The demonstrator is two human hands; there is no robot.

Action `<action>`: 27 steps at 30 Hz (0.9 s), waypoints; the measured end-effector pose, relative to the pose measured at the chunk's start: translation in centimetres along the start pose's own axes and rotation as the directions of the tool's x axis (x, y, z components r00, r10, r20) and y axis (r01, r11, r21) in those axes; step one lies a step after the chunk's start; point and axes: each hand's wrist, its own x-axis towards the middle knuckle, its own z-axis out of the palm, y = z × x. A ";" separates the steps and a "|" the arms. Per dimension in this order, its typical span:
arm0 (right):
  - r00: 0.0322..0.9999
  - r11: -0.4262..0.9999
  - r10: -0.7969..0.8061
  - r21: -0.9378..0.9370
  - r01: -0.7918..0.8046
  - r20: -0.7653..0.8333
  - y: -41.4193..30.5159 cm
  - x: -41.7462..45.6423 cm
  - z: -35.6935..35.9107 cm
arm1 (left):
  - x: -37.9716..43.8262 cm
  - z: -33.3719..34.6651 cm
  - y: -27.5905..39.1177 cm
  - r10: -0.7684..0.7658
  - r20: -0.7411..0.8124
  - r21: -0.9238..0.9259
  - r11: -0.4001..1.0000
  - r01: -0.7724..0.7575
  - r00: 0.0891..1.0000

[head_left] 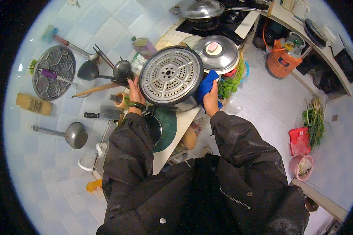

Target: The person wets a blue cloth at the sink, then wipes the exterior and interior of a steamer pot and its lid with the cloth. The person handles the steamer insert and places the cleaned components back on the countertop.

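Note:
Between my hands is a round metal disc (pixel 170 75) with a perforated spoke pattern and a thick black rim, tilted to face me. Shiny metal shows beneath its lower edge; I cannot tell what appliance or pot it belongs to. My left hand (pixel 136 95) supports its left edge, with a dark bangle at the wrist. A crumpled blue cloth (pixel 207 86) is bunched in my right hand (pixel 211 101), pressed against the right side of the rim. Just beyond stands a domed metal lid (pixel 219 54) with a pinkish block on its knob.
A green cutting board or tray (pixel 167 129) lies on the counter below. Ladles (pixel 123 70) and a cleaver (pixel 106 112) are at the left wall. A lidded wok (pixel 201 11) sits on the stove. Leafy greens (pixel 228 87) lie right; an orange gas cylinder (pixel 283 60) stands on the floor.

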 end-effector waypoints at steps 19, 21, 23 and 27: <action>0.969 0.967 -0.248 -0.056 0.248 -0.004 0.4 -5.7 3.7 | 1.1 0.2 -0.3 -0.158 0.002 -0.065 0.985 0.158 0.987; 0.982 0.980 -0.186 -0.059 0.188 0.042 1.9 -5.8 3.4 | 0.8 0.0 -0.1 -0.157 0.154 -0.111 0.978 0.175 0.975; 0.974 0.984 0.179 -0.031 -0.176 0.139 2.0 -5.4 2.6 | 0.2 0.0 0.0 -0.139 0.141 -0.055 0.987 0.148 0.980; 0.998 0.995 -0.066 -0.079 0.066 0.011 -2.5 -5.8 2.4 | -1.9 0.6 0.2 -0.160 -0.035 -0.052 0.986 0.158 0.986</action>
